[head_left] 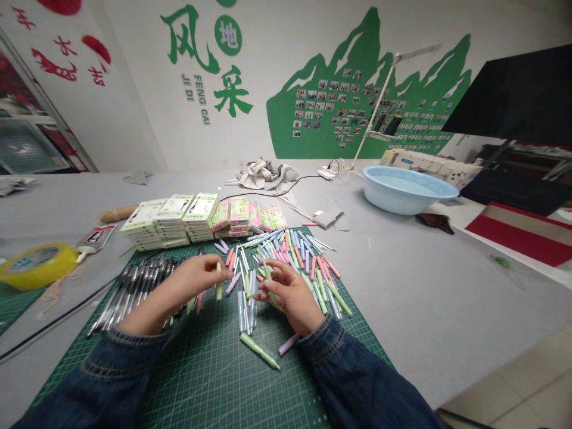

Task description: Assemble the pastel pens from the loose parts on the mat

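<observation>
From the head camera, the person's left hand was pinching a pale green pen upright between thumb and fingers. The right hand, just apart from it, was closed on a green pen. Both hung above a green cutting mat. Pastel pens lay scattered toward 12 o'clock, clear black-ink pens sat at 9 o'clock, and boxed pen packs were stacked beyond. Open mat ran toward 6 o'clock, with a loose mint pen and a lilac pen on it. The grey table spread wide past the mat's edge at 3 o'clock.
</observation>
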The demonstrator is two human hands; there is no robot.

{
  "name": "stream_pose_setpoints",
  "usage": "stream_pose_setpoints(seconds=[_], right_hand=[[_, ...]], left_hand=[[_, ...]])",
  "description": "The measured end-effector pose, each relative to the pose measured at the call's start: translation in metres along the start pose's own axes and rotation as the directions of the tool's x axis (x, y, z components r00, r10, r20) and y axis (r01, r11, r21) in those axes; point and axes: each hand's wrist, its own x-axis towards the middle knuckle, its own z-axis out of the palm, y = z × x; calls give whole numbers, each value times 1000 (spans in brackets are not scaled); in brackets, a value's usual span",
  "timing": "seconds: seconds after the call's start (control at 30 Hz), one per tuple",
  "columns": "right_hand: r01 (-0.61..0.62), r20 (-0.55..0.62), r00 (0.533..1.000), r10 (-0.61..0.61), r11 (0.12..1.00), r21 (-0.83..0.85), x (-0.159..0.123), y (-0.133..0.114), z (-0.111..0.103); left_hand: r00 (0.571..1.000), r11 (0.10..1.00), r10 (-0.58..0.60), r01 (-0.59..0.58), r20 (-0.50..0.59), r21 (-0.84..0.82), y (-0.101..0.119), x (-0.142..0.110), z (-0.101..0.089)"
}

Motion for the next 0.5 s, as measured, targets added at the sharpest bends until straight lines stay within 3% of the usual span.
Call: stream_pose_setpoints(seconds=[0.13,0.23,0.37,0.5], right_hand=[[40,-60,997,-41,999,-20,4,-4,-9],[60,-108,992,-63,998,-34,5,-6,-12],[90,-118,989,-95,995,-41,6,-9,-13],[102,-106,989,-106,994,-41,6,-10,-13]], left_hand=[[994,931,-78,46,76,361,-36,-4,23],[994,853,-92,47,62,520,-48,-3,31],[1000,782,20,-12,-5,623,-40,2,37],[1000,781,-29,19,7,624,-28,6,58]])
